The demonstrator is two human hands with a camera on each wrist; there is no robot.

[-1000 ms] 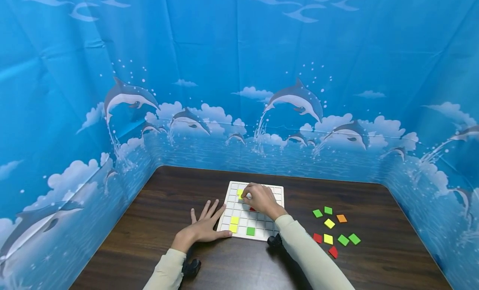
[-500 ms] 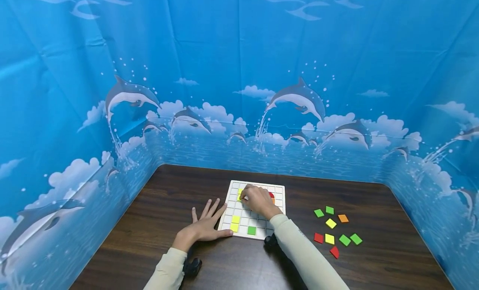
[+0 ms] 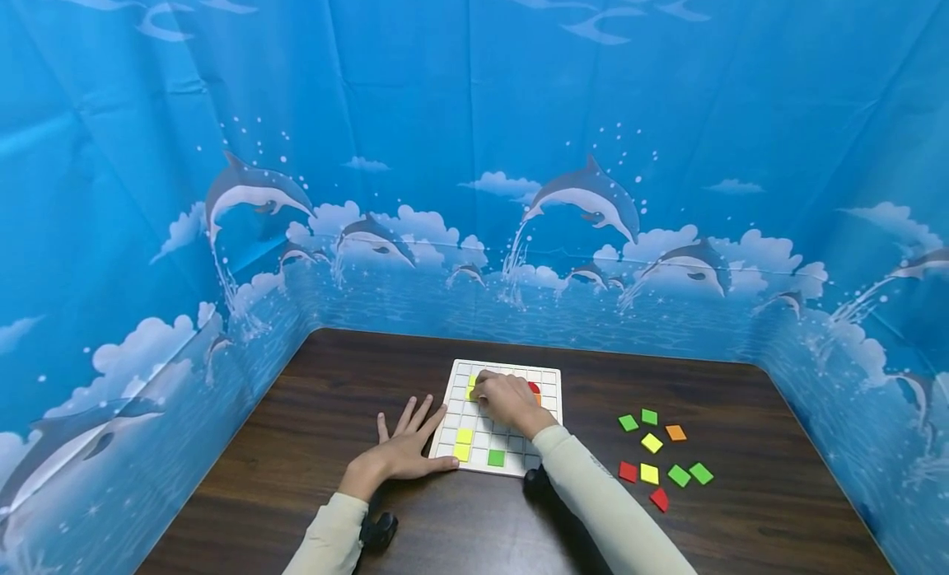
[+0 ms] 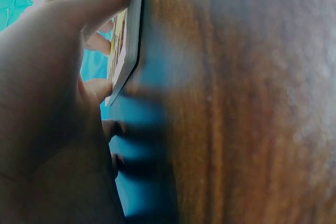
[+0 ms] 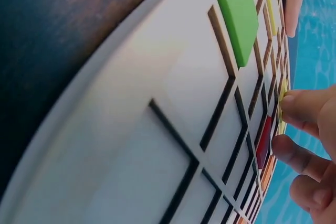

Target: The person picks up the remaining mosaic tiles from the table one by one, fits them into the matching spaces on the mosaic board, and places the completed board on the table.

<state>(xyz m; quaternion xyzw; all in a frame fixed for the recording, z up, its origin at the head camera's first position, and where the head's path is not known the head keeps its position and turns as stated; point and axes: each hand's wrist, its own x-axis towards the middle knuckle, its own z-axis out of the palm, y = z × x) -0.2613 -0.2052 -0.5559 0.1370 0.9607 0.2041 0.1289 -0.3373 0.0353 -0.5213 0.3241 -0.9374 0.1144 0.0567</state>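
Observation:
A white gridded board (image 3: 482, 440) lies on the dark wooden table. My left hand (image 3: 404, 455) rests spread at its left edge, thumb at the near corner. My right hand (image 3: 507, 400) is over the upper part of the board, fingers bent, its fingertips at a yellow tile (image 5: 282, 128). That tile shows between two fingertips in the right wrist view, partly hidden. Two yellow tiles (image 3: 464, 437) and a green tile (image 3: 496, 458) sit in near cells. Beside the right hand are a red piece (image 3: 534, 387) and an orange piece (image 3: 537, 399).
Loose pieces lie on the table to the right: several green tiles (image 3: 678, 476), yellow tiles (image 3: 649, 474), an orange tile (image 3: 675, 432), a red tile (image 3: 628, 471) and a red rounded piece (image 3: 659, 499). A blue dolphin-print curtain (image 3: 415, 303) surrounds the table.
My right hand has shifted slightly left and down over the board, staying at the yellow tiles. The red and orange pieces beside it have come into view. My left hand stays in place.

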